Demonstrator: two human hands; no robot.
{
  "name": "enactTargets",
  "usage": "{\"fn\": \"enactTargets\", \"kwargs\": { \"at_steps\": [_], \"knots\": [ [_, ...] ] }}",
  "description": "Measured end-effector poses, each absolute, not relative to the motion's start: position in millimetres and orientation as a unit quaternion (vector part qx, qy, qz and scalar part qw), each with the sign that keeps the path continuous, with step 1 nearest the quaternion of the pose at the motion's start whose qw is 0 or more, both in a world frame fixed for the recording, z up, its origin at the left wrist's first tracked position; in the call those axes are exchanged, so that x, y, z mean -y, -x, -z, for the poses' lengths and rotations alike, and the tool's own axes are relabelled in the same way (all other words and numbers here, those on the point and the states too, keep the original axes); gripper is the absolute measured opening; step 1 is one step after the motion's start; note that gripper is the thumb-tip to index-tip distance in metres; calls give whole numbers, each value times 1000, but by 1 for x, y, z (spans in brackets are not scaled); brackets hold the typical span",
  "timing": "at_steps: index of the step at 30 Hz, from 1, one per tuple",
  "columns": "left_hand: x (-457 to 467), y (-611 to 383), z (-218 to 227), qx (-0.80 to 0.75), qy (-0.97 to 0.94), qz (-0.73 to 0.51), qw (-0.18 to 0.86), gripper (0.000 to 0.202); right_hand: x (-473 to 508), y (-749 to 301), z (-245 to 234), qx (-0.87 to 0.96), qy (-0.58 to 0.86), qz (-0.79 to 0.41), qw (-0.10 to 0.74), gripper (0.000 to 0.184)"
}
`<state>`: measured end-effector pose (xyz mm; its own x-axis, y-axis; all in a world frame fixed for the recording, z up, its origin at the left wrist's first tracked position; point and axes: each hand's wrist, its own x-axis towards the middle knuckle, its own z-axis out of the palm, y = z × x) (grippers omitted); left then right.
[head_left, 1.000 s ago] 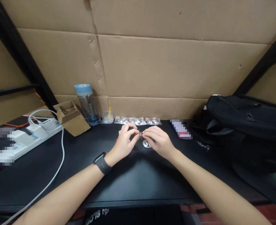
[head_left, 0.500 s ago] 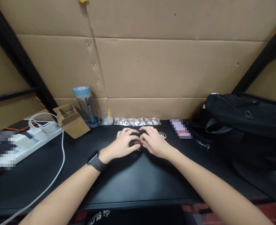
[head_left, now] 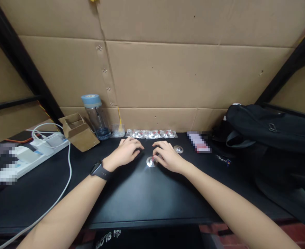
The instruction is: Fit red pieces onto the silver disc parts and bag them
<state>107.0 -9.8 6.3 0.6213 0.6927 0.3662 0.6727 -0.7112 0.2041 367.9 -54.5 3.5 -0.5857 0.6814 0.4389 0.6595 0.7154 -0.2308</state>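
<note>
A shiny round metal disc with a small red part at its middle is on the black desk in front of me. The thumb and forefinger of my right hand close at that red part and hide some of the disc. My left hand rests palm down to the left of the disc, apart from it, with nothing in its fingers. Just behind my right hand lies a second metal disc. Clear packets holding similar silver and red pieces form a row along the back.
Left on the desk stand a blue-lidded bottle, an opened cardboard box and a white power strip with a cable. A blurred pink item, a keychain and a black backpack lie right. Cardboard wall behind.
My left hand has drawn away to the left from the disc and its fingers have come off it. My right hand stays at the disc, which now shows more fully.
</note>
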Motion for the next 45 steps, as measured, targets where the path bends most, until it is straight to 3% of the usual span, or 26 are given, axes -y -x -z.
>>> {"fn": "enactTargets", "kwargs": {
  "at_steps": [7, 13, 23, 30, 32, 38, 45],
  "knots": [
    [34, -129, -10, -303, -926, -215, 66, 40, 42, -410, -24, 892, 369, -98, 244, 28],
    [47, -150, -9, -243, -948, -204, -24, 18, 42, -413, -25, 910, 330, -155, 200, 24],
    [42, -148, -10, -294, -928, -198, -116, 20, 42, -401, -17, 890, 437, -24, 129, 15],
    [42, -147, -7, -361, -898, -244, -63, 15, 51, -396, -20, 896, 431, 35, 101, 14],
    [43, -148, -8, -377, -891, -248, -50, 12, 53, -393, -21, 896, 423, 4, 139, 13],
    [41, -153, -5, -429, -853, -297, 1, 12, 47, -381, -16, 815, 405, -139, 391, 13],
    [38, -155, -2, -476, -806, -337, 105, 15, 50, -371, -10, 772, 414, -180, 446, 13]
  ]
}}
